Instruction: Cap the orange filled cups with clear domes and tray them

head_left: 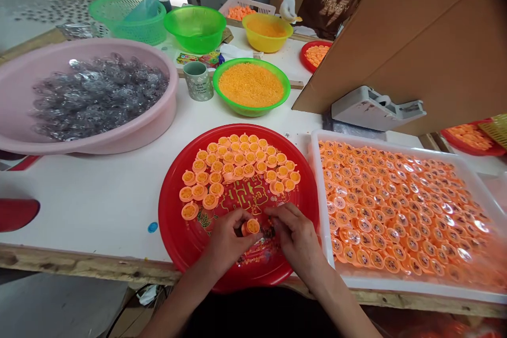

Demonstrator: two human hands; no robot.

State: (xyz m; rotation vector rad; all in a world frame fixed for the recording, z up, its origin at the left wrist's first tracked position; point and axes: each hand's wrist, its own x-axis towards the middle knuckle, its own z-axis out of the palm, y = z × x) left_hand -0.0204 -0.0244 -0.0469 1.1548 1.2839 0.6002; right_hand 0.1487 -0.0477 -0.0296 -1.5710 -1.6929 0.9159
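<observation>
Over the near part of a round red tray [172,190], my left hand [228,237] grips a small orange cup-shaped piece [252,227] between thumb and fingers, its open top facing up with yellow-orange bits inside. Just to the right, my right hand [295,232] has its fingers curled and pinched together, low over the tray. What sits between those fingertips is too small to make out; a few dark bits show beside them. Several similar filled orange cups [238,158] stand grouped across the tray's far half.
Right of the tray, a white bin [322,211] holds many orange pieces with clear printed tops. A pink tub [158,124] of clear discs stands left. Beyond are a green bowl of orange granules [251,84], a mug [198,82] and a tape dispenser [376,108]. Other people work opposite.
</observation>
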